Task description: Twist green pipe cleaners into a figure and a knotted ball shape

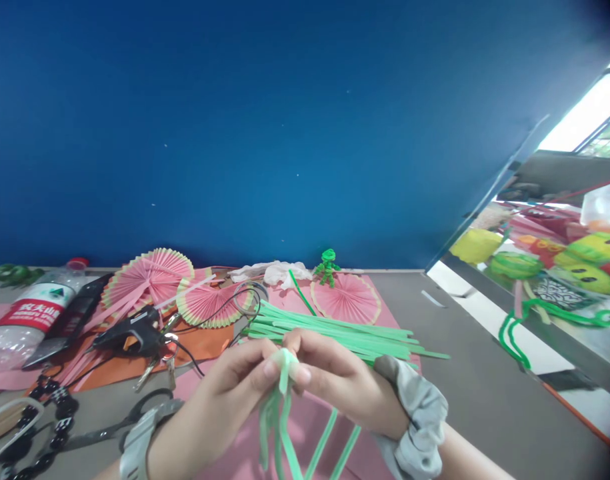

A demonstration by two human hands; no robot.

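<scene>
Light green paper strips are pinched between my two hands, with a small fold or knot at the fingertips and several ends hanging down. My left hand, below a pale watch band, grips the strips with thumb and forefinger. From the other side my right hand pinches the same strips, a grey scrunchie around its wrist. Just behind the hands lies a pile of green strips on pink paper. A green pipe-cleaner figure stands near the blue panel, and a green stem lies beside it.
Pleated pink paper fans lie left of the strips. Nearby are a black glue gun, keys, scissors, black beads and a plastic bottle. A blue panel rises behind. Colourful crafts sit at right.
</scene>
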